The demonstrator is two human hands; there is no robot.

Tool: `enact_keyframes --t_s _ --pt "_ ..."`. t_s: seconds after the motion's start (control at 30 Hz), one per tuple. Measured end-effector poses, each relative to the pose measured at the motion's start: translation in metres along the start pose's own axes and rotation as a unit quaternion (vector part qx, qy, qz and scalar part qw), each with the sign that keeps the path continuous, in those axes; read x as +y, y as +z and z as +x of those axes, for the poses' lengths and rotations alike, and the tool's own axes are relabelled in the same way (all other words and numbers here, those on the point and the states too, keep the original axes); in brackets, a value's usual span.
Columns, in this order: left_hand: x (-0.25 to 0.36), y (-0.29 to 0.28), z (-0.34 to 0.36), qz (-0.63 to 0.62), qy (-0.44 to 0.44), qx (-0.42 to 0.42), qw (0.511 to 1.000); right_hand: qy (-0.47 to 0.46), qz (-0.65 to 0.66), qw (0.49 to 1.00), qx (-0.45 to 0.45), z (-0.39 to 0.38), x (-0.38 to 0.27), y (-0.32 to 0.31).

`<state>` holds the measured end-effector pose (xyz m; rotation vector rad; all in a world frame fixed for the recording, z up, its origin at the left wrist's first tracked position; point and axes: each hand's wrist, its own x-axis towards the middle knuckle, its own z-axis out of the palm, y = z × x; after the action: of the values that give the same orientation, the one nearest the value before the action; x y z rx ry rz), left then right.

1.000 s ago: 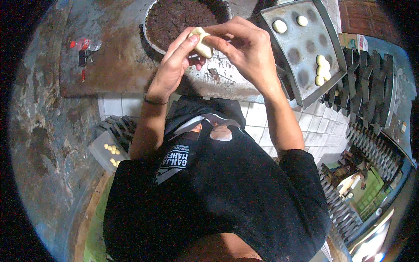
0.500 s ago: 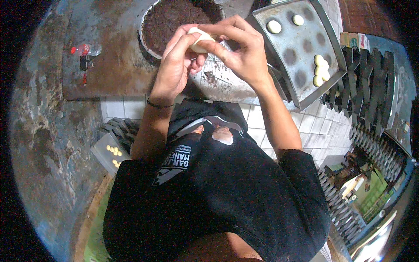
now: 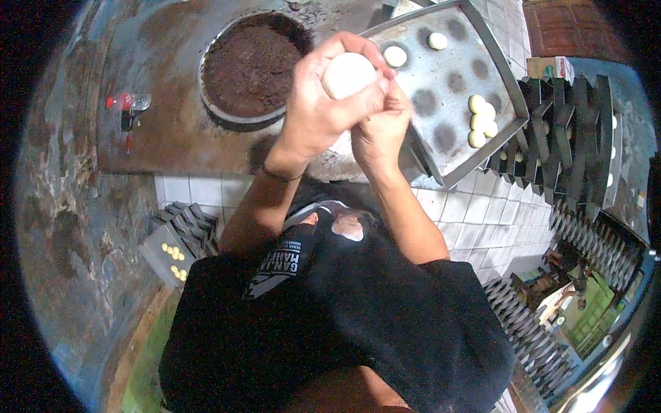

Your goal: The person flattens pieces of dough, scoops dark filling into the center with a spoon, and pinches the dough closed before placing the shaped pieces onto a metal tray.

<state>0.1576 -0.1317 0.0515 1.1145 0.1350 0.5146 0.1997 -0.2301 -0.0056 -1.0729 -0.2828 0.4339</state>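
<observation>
A smooth white dough ball (image 3: 348,74) sits in my left hand (image 3: 310,110), whose fingers and thumb curl around it. My right hand (image 3: 383,131) presses up against the left thumb with its fingers closed at the ball's right underside. What the right fingertips pinch is mostly hidden, but they meet the dough there. To the left, a round pan (image 3: 208,93) holds dark brown crumbly filling (image 3: 256,65). At right lies a metal baking tray (image 3: 441,180) with two separate round dough pieces (image 3: 394,56) and a cluster of several smaller dough balls (image 3: 482,120).
A small clear bottle with a red cap (image 3: 131,102) lies on the worn table (image 3: 165,148) at left. Dark trays are stacked (image 3: 575,138) at right. At lower left, another tray (image 3: 153,256) holds several dough pieces. White tiles (image 3: 454,206) show below the table.
My hands have shifted right toward the tray, away from the round pan. The dough, earlier folded between both hands' fingers, now shows as a round, smooth ball in my left hand.
</observation>
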Motion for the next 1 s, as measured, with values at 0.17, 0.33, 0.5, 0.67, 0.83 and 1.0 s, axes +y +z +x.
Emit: enact_keyframes --t_s 0.17,0.33,0.5,0.67,0.83,1.0 --pt "-0.032 0.035 0.009 -0.02 0.043 -0.021 0.999 -0.007 -0.105 0.987 -0.123 0.016 -0.046 -0.055" --pt "-0.085 0.01 0.028 0.277 0.101 0.007 0.956 0.034 -0.368 0.903 -0.218 0.034 -0.13 -0.115" --pt "-0.163 0.057 0.036 0.282 0.027 -0.101 0.954 0.01 -0.413 0.897 -0.158 0.052 -0.107 -0.152" --pt "-0.181 0.065 0.048 0.362 -0.107 -0.15 0.914 0.038 -0.442 0.888 -0.116 0.076 -0.067 -0.231" --pt "-0.184 0.01 0.031 0.345 -0.057 -0.039 0.936 0.047 -0.647 0.721 -0.244 0.087 -0.019 -0.277" --pt "-0.178 -0.025 -0.001 0.326 -0.09 0.046 0.94 -0.146 -0.767 0.542 -0.312 0.087 0.019 -0.268"
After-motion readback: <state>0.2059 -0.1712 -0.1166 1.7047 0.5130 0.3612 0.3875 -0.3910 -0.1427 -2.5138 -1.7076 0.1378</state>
